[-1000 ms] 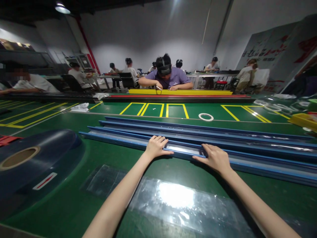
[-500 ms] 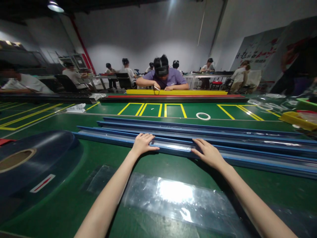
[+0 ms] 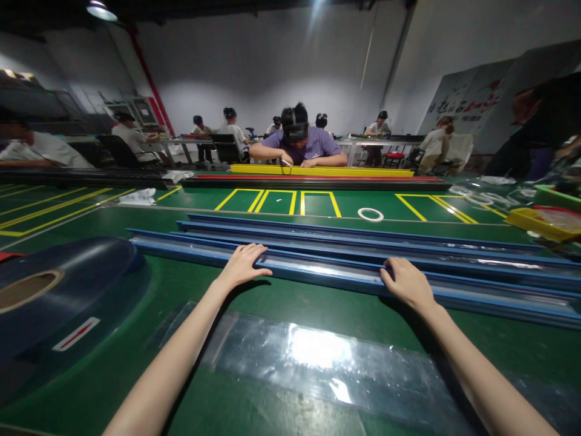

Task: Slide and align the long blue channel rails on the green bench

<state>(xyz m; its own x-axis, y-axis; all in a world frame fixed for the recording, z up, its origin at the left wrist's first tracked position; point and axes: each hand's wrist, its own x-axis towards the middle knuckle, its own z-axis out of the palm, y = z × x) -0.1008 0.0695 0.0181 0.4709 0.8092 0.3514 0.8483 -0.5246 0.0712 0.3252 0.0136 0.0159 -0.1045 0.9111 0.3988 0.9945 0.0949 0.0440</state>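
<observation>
A long blue channel strip (image 3: 318, 269) lies nearest me among several similar ones, slanting from left to right. My left hand (image 3: 242, 266) straddles it left of centre, fingers over the far edge and thumb along the near edge. Farther right, my right hand (image 3: 408, 283) grips the same strip, its fingers curled over the far side and thumb at the near side. Clear film shows as a shiny layer inside the channel. The other blue channel strips (image 3: 363, 233) rest just behind. Below my hands lies a flat clear plastic sheet (image 3: 272, 351).
A large roll of clear film (image 3: 104, 272) is at the left. Beyond the strips are a white ring (image 3: 370, 214), yellow tape outlines and a crumpled plastic bag (image 3: 138, 197). Across the green table (image 3: 181, 369), a co-worker (image 3: 313, 142) handles a yellow strip (image 3: 327, 171). Yellow tray (image 3: 544, 223) at right.
The nearest blue strip has slid a little left. My left hand has shifted left and my right hand right, so they are farther apart.
</observation>
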